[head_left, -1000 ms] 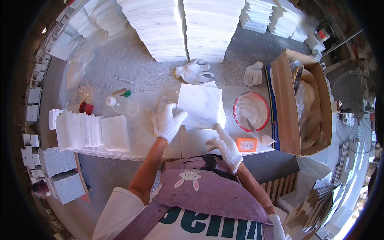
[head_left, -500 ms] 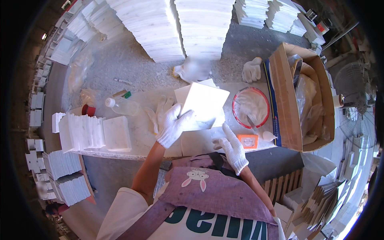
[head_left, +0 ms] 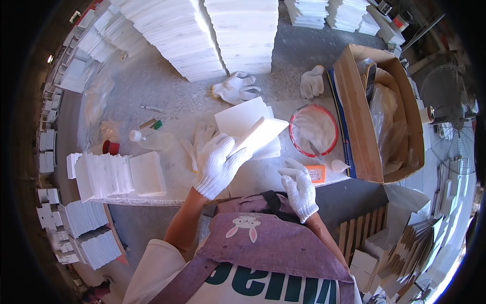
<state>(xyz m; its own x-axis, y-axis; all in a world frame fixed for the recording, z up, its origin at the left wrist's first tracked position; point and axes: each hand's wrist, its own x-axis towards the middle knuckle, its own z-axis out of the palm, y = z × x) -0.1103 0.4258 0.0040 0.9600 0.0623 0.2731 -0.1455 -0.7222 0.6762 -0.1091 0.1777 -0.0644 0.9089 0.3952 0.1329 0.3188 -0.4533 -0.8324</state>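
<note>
My left hand [head_left: 217,166], in a white knitted glove, grips a white square tile [head_left: 261,134] by its left edge. That tile is tilted up, so its bright face and thin edge both show. Beneath and behind it lie more white tiles [head_left: 240,116] on the worktable, their number partly hidden. My right hand [head_left: 299,191], gloved too, hovers at the table's front edge beside an orange box [head_left: 316,174]. Its fingers are loosely bent and apart, with nothing in them. Beyond my right hand sits a red-rimmed round tub [head_left: 314,129] of whitish material with a blade-like tool [head_left: 315,149] in it.
A row of upright white tiles [head_left: 109,175] stands at left, near a clear bottle [head_left: 152,139]. Loose gloves [head_left: 237,88] lie beyond the tiles. An open cardboard box [head_left: 349,111] stands at right, by a small white nozzle bottle [head_left: 339,165]. Tall tile stacks [head_left: 240,38] rise behind.
The tile in my left hand has tipped from facing me broadly to a steeper, edge-on angle. My right hand has drawn slightly back toward me, its fingers more bent. The view has shifted a little.
</note>
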